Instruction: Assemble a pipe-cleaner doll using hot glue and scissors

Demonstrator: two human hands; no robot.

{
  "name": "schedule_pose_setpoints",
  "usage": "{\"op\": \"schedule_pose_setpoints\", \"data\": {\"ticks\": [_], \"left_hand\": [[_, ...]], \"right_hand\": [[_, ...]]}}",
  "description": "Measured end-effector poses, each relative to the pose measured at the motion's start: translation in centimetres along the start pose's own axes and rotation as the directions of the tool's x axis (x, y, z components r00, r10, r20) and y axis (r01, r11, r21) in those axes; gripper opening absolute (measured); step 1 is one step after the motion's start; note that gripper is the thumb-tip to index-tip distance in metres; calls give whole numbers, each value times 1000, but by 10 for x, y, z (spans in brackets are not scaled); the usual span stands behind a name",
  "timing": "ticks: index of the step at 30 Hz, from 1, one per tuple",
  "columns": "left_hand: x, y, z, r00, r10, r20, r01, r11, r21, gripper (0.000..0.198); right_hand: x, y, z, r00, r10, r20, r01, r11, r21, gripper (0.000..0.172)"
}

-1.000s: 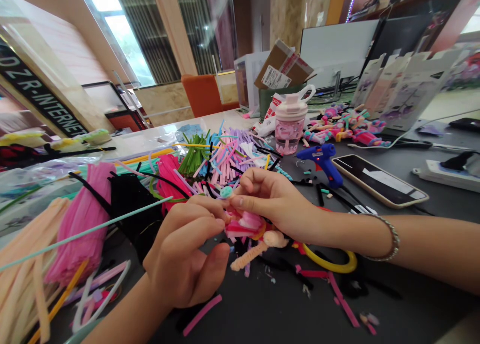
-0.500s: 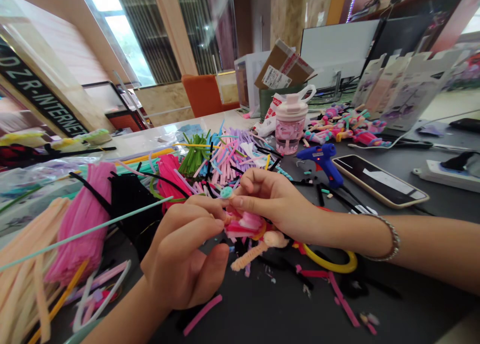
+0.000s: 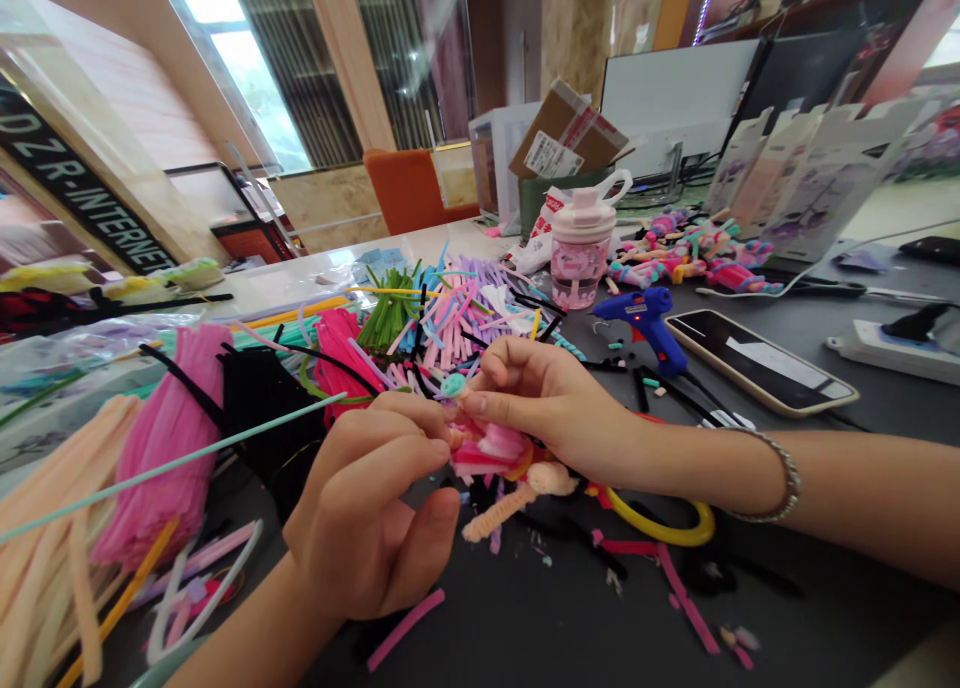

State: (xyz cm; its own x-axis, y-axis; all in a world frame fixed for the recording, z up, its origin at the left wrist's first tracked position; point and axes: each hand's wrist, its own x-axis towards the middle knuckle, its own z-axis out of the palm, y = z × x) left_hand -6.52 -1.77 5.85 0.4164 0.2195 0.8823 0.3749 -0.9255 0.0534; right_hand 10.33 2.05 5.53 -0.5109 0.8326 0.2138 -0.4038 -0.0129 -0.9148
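My right hand [image 3: 566, 408] pinches a small mint-green pipe-cleaner coil [image 3: 453, 385] between thumb and index finger. My left hand [image 3: 375, 503] is curled up close to it, its fingertips meeting the right hand's; what they grip is hidden. Its thumb stands apart from the fingers. A long mint-green pipe cleaner [image 3: 187, 458] runs in from the left edge to the left hand's knuckles; whether it joins the coil cannot be seen. Below the hands lie pink pipe-cleaner pieces [image 3: 491, 453] and a peach pipe-cleaner figure part [image 3: 510, 503] with a round end.
Pipe-cleaner bundles, pink [image 3: 169, 438], peach [image 3: 60, 558] and green [image 3: 390, 313], lie left and ahead. A blue glue gun [image 3: 646, 323], a phone [image 3: 757, 361], a pink cup [image 3: 580, 253] and a power strip [image 3: 900, 350] are at right. Scraps litter the dark tabletop.
Hardly anything differs. The mint-green coil tilts slightly in the fingers, and the left hand shifts a very small amount.
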Motion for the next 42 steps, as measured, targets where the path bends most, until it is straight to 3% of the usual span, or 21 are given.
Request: {"op": "schedule_pose_setpoints", "data": {"ticks": [10, 19, 27, 32, 42], "left_hand": [[5, -3, -1, 1000, 11, -17, -10, 1000, 21, 38], [6, -7, 6, 992, 7, -129, -13, 999, -42, 36], [3, -3, 5, 988, -62, -141, 56, 997, -53, 32], [5, -5, 6, 992, 3, -125, -14, 996, -87, 35], [12, -4, 5, 993, -32, -115, 28, 999, -31, 33]], "right_hand": [[0, 0, -1, 1000, -2, 3, 2, 1000, -23, 39], [1, 0, -1, 1000, 0, -4, -1, 1000, -25, 40], [0, 0, 0, 1000, 0, 0, 0, 1000, -24, 41], [0, 0, 0, 1000, -4, 6, 4, 1000, -13, 41], [0, -1, 1, 1000, 6, 2, -6, 1000, -29, 41]]}}
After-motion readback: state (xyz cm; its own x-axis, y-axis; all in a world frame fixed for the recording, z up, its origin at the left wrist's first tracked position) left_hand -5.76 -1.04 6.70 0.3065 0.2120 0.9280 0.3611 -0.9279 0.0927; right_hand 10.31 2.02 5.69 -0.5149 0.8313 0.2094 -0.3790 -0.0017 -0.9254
